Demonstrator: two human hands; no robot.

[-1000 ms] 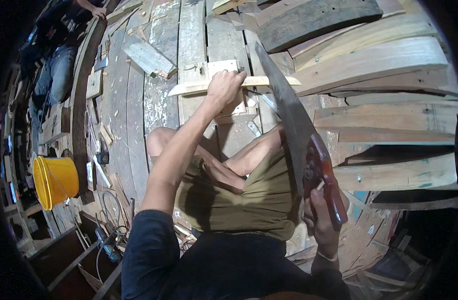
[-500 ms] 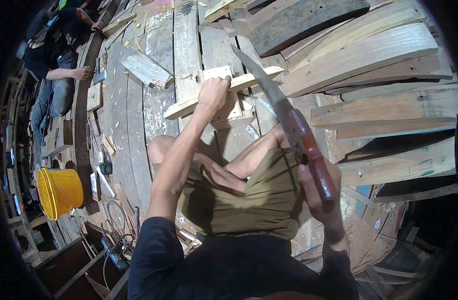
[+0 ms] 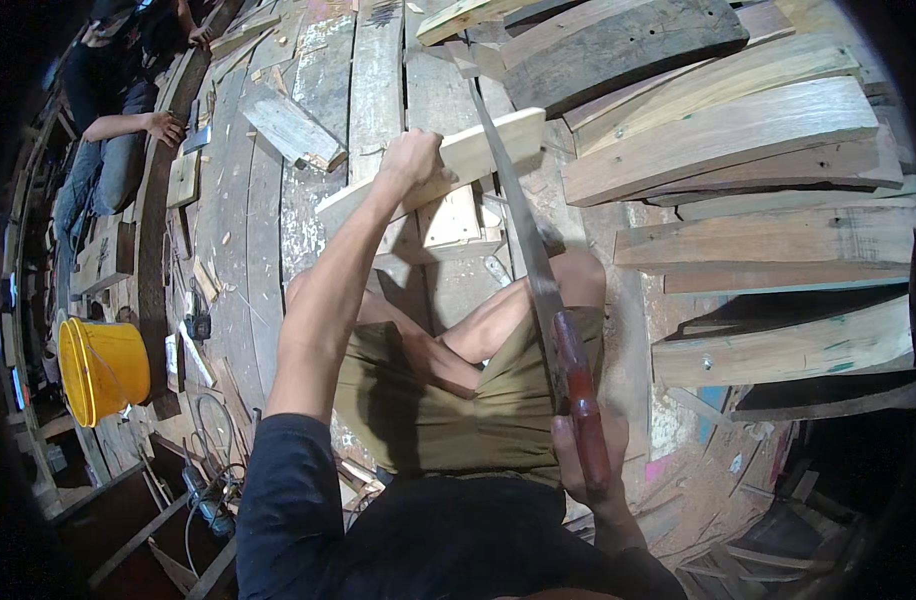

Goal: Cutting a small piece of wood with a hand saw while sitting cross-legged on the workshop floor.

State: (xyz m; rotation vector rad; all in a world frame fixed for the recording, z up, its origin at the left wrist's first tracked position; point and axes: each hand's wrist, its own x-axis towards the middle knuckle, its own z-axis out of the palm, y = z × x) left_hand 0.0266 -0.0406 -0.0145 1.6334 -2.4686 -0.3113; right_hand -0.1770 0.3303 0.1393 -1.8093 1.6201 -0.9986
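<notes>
left hand [image 3: 413, 160] gripping pale board [image 3: 468, 154], right hand [image 3: 572, 466] holding saw [image 3: 541, 277], plank floor [image 3: 263, 232]

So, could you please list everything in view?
Flat wooden board: 1, cream, upper centre
Red-handled steel handsaw: 1, grey, centre
Squarish wooden block: 1, pale, upper centre
Curved wooden beams: several, brown, right
Weathered rectangular block: 1, grey, upper left
Round plastic bucket: 1, yellow, left
Corded tool: 1, bluish, lower left
Plank floor: 1, grey, underneath
Co-worker: 1, dark top, upper left
Left hand: 1, bare, on board
Right hand: 1, bare, on handsaw
</notes>
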